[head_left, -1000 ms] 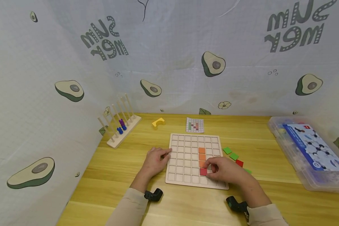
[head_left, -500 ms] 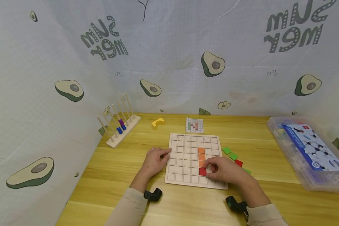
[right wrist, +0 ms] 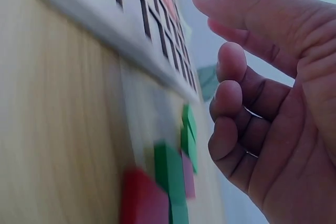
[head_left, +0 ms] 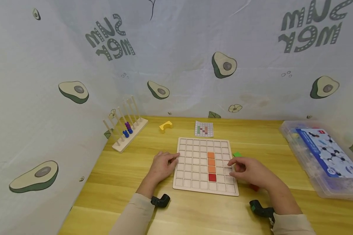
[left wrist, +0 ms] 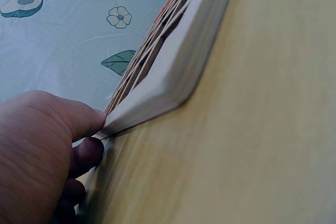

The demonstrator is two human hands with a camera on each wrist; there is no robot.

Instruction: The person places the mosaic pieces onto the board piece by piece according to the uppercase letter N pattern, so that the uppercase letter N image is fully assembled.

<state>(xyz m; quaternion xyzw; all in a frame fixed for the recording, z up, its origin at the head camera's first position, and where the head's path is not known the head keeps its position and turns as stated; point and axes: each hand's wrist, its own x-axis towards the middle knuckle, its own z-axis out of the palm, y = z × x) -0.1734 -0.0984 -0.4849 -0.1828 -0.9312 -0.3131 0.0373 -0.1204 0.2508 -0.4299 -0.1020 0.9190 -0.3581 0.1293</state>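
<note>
Wooden grid board (head_left: 195, 168) on the table (head_left: 179, 215), three orange squares (head_left: 211, 162) and one red square (head_left: 212, 177) down a single column. Left hand (head_left: 161, 165) touches its left edge, pinching or only pressing, cannot tell; right hand (head_left: 250, 169) near the right edge, fingers loosely bent, thumb and forefinger parted. Green tiles (right wrist: 169, 169) lie beside the board, pattern card (head_left: 204, 129) beyond

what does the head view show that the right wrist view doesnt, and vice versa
Only the head view shows the left hand, peg stand, yellow arch, patterned card and plastic box. Only the right wrist view shows extra green tiles and a second loose red tile. Both show the right hand, grid board and table.
</note>
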